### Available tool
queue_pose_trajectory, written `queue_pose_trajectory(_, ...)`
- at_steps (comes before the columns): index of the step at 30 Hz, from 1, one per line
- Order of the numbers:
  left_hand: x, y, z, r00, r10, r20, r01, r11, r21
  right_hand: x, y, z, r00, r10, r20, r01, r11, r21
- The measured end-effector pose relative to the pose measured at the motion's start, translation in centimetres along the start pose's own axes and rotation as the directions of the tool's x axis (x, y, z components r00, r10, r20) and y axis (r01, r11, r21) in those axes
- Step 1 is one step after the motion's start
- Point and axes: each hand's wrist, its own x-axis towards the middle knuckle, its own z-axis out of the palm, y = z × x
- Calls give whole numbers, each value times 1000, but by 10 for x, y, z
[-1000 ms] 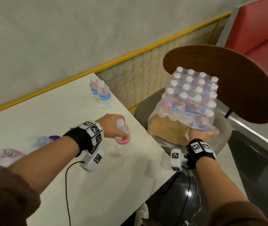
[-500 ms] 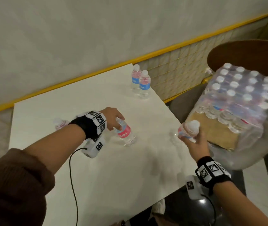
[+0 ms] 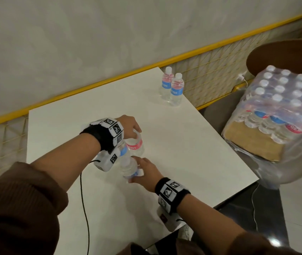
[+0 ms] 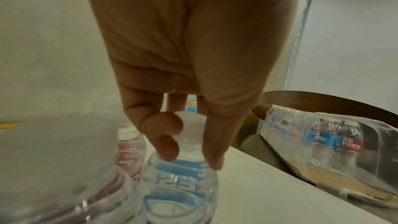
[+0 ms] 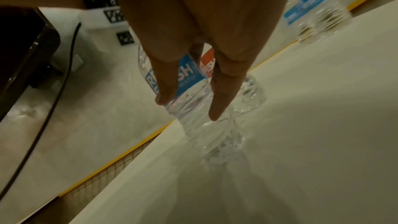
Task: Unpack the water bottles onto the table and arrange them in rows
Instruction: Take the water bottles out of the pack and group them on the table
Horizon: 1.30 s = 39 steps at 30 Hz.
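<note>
- Moved across since the earlier frame: right hand (image 3: 147, 173), with its blue-labelled clear plastic water bottle (image 3: 127, 163), from near the table's right edge to the middle of the white rectangular table (image 3: 183, 153), close against the left wrist.
- Left hand (image 3: 129, 124): pinches the white cap of a red-labelled clear plastic water bottle (image 3: 136, 145) from above, fingertips (image 4: 165, 149) down on the neck; holds that bottle upright on the table.
- Right hand, in the right wrist view: grasps the blue-labelled bottle high up, thumb and finger running down opposite sides; sets it just beside the red-labelled one. Cannot tell whether the base is down yet.
- Further right, at the far table corner: pair of clear plastic water bottles (image 3: 172, 89), upright and touching, well apart from the hands.
- Far right, off the table: shrink-wrapped pack of water bottles (image 3: 282, 100) on a cardboard tray (image 3: 253, 142), resting on a brown wooden chair (image 3: 284, 56), most bottles not yet unpacked.
- Handling, as a judgement: small, full, fairly light; thin walls likely to dent under a squeeze and smooth enough to slip; narrow base, easy to knock over against a neighbour.
- Best taken at the stiff cap and neck, or round the labelled waist; best lowered straight down and let go only once standing.
</note>
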Motion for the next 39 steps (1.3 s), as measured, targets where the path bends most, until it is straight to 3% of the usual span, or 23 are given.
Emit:
queue_pose_trajectory(3,0,2,1,1000,24,9,-24,1000,13,17,-16,18,999,-23,43,26,998,-56)
queue_pose_trajectory(7,-3,3,4,999,30,11,-31,997,72,32,-26,35,999,41,-4,-41,996,82)
queue_pose_trajectory(11,-4,6,6,999,1,37,-3,998,69,33,-15,37,995,98,33,-100,993,65)
queue_pose_trajectory(16,8,47,3,993,113,-18,-108,978,180,6,27,-11,971,237,20,-237,968,84)
queue_pose_trajectory(20,34,115,8,959,280,-48,-275,958,85,-23,73,-76,946,301,-120,-292,952,88)
queue_pose_trajectory(24,69,190,12,917,392,-68,-391,920,29,-53,119,-149,851,429,-302,-367,898,241)
queue_pose_trajectory(28,101,254,12,905,411,-111,-419,905,-68,-82,158,-219,723,524,-450,-373,845,384)
queue_pose_trajectory(33,132,301,7,903,399,-163,-418,901,-114,-109,200,-294,467,649,-601,-369,761,534)
queue_pose_trajectory(36,144,312,3,884,397,-246,-440,884,-157,-119,218,-328,349,660,-665,-350,750,561)
queue_pose_trajectory(39,151,314,2,886,378,-267,-434,880,-193,-113,247,-344,363,701,-614,-508,701,500)
